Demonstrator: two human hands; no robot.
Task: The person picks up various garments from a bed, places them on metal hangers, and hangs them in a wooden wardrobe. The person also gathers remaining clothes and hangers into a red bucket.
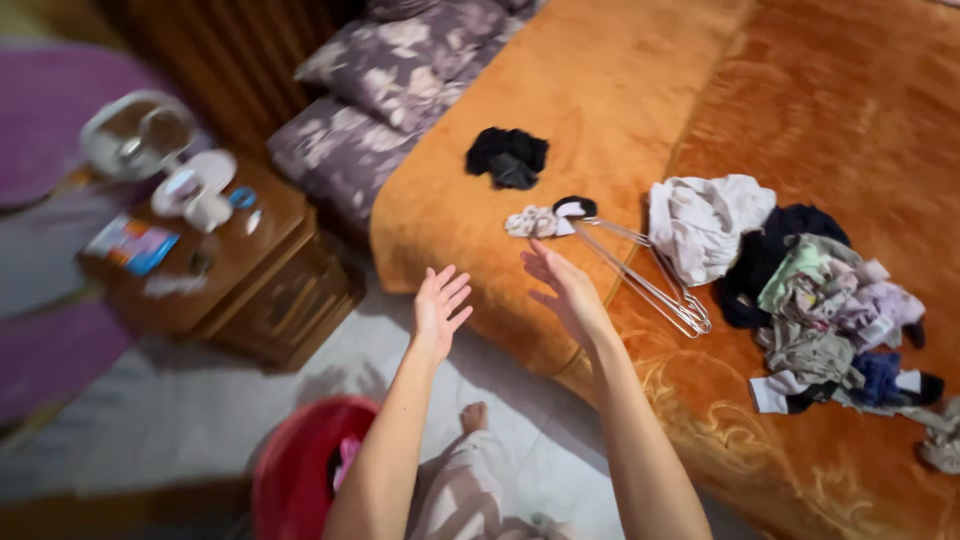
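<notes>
I count two hands, both empty. My left hand [440, 300] is spread wide, fingers apart, in the air over the floor just short of the bed [620, 100]. My right hand [562, 285] is also open, palm turned inward, fingers loosely apart, over the bed's edge and nearest a small pale garment [535, 222] with a dark piece at its end; it touches nothing. Just right of that hand lies a bundle of wire hangers [655, 280], too overlapped to count. One black garment [508, 157] sits apart, further up the blanket. One mixed clothes pile [800, 290] lies to the right. Two patterned pillows [400, 80] are stacked at the bed's head. One red bucket [295, 470] stands by my left arm with something pink inside.
</notes>
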